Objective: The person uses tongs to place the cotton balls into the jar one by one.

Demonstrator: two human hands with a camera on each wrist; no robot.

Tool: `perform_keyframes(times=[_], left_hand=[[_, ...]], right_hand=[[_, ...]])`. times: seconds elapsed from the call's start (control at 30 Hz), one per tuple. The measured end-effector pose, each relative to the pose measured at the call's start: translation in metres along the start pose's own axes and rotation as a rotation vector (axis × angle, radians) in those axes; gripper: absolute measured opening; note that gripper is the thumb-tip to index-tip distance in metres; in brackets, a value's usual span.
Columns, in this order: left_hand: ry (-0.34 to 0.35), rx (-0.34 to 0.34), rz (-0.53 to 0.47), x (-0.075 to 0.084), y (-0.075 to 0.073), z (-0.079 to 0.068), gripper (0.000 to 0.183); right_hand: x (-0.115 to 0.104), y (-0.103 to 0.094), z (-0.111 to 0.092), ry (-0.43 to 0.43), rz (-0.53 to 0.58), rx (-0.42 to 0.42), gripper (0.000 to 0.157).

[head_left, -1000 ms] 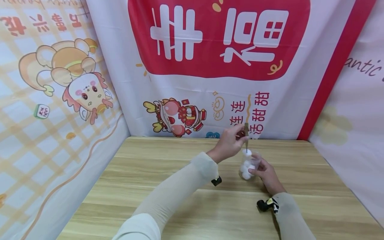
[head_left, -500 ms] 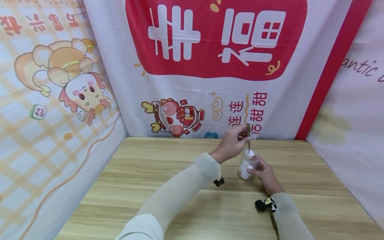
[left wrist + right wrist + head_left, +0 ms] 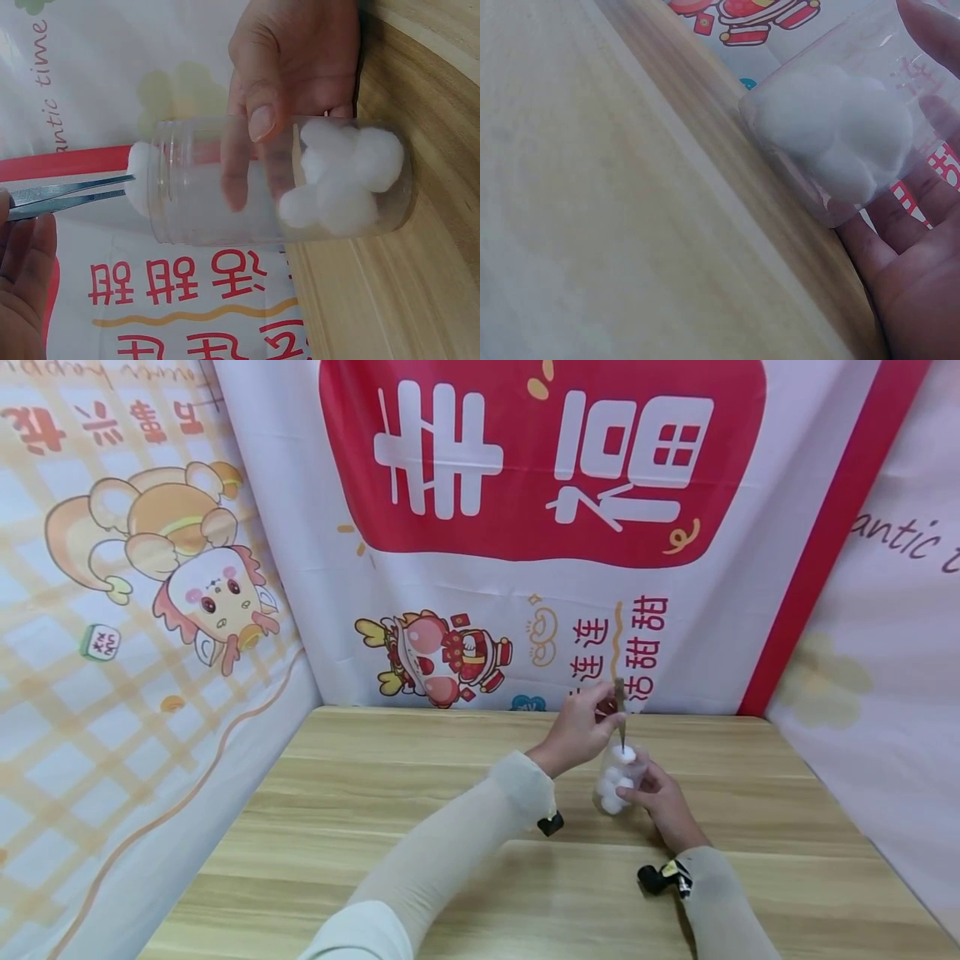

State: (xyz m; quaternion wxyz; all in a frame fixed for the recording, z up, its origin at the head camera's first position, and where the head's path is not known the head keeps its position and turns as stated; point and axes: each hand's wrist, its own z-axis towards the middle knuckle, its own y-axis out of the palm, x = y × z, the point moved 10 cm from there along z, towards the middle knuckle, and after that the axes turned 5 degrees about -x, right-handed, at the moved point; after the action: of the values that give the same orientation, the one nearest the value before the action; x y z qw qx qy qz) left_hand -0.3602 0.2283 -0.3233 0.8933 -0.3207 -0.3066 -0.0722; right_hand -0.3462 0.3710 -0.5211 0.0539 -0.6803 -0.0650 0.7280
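My left hand (image 3: 576, 731) pinches metal tweezers (image 3: 34, 195), which point down toward the mouth of a clear plastic jar (image 3: 262, 180). At the tweezers' tips is a white cotton ball (image 3: 141, 199), right at the jar's rim. My right hand (image 3: 667, 806) grips the jar from the right side, its thumb in front and fingers behind, seen through the wall. The jar stands upright on the table. Several more cotton balls (image 3: 345, 210) lie heaped in its bottom; in the right wrist view the heap (image 3: 832, 127) shows through the plastic.
The wood-grain table (image 3: 420, 777) ends at a white and red printed cloth (image 3: 450, 577) hanging close behind the jar. Printed cloths also hang at the left (image 3: 112, 610) and right (image 3: 885, 635). A black camera (image 3: 550, 823) sits at my left wrist, another camera (image 3: 654, 880) at my right.
My left hand, with the tweezers and cotton ball, has shifted slightly right, and the ball sits more centrally over the jar's mouth. My right hand keeps its grip. The head view has moved slightly.
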Motion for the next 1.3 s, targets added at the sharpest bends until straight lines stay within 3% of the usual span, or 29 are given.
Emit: perform_keyframes(times=[0.5,0.87,1.3], left_hand=[[-0.042,-0.020,0.001,-0.015,0.004,-0.004,0.019],[-0.058,-0.040,-0.013,-0.015,0.002,-0.005,0.020],[-0.033,-0.009,-0.041,-0.011,-0.003,-0.009,0.019]], right_hand=[[-0.004,0.002,0.000,0.016,-0.028,-0.013,0.079],[-0.005,-0.001,0.001,0.011,-0.034,-0.005,0.077],[-0.004,0.001,-0.001,0.017,-0.031,-0.001,0.076]])
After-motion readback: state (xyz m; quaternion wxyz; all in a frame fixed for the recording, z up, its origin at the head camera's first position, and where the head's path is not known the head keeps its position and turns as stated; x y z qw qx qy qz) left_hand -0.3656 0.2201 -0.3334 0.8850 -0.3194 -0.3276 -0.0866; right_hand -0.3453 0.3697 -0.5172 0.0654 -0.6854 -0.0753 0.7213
